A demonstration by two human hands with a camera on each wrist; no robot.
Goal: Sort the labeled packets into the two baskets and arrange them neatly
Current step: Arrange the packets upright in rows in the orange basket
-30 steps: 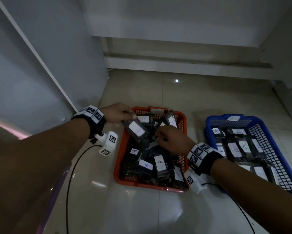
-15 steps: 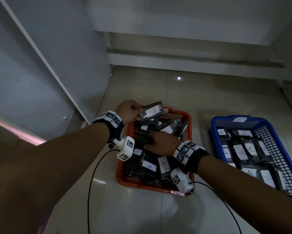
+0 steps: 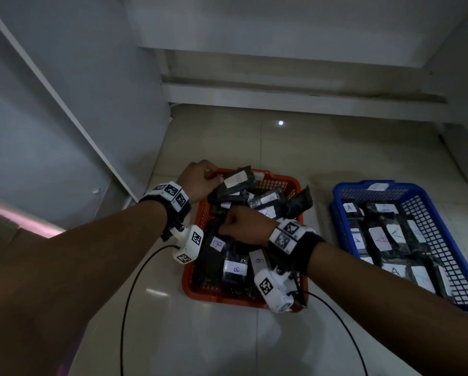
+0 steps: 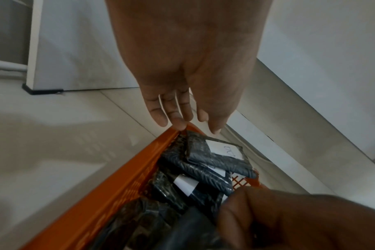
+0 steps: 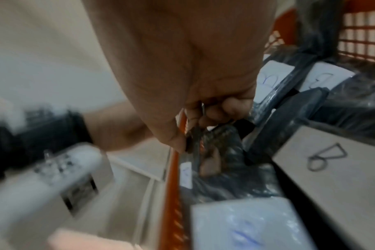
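Two bare hands work over an orange basket [image 3: 287,183] of dark, white-labelled packets on a glossy pale tiled floor [image 3: 227,335], in a dim corner closed off by grey-white panels [image 3: 73,85] at nine o'clock and a stepped white ledge [image 3: 295,93] at twelve. The left hand [image 3: 200,177], at the basket's eleven o'clock corner, touches the end of a packet marked B [image 3: 234,184] that lies atop the pile at the far rim; the wrist view shows its fingers [image 4: 176,115] nearly straight, tips at the basket's edge and the packet's end. The right hand [image 3: 247,226], over the basket's middle, has its fingers curled and pinches a dark packet [image 5: 216,143] by its edge beside the near orange wall. At three o'clock stands a blue basket [image 3: 341,191] holding packets marked A in rows. A small bright reflection [image 3: 281,122] shows on the tiles beyond the baskets, and black cables [image 3: 135,280] trail from the wrist cameras across the floor.
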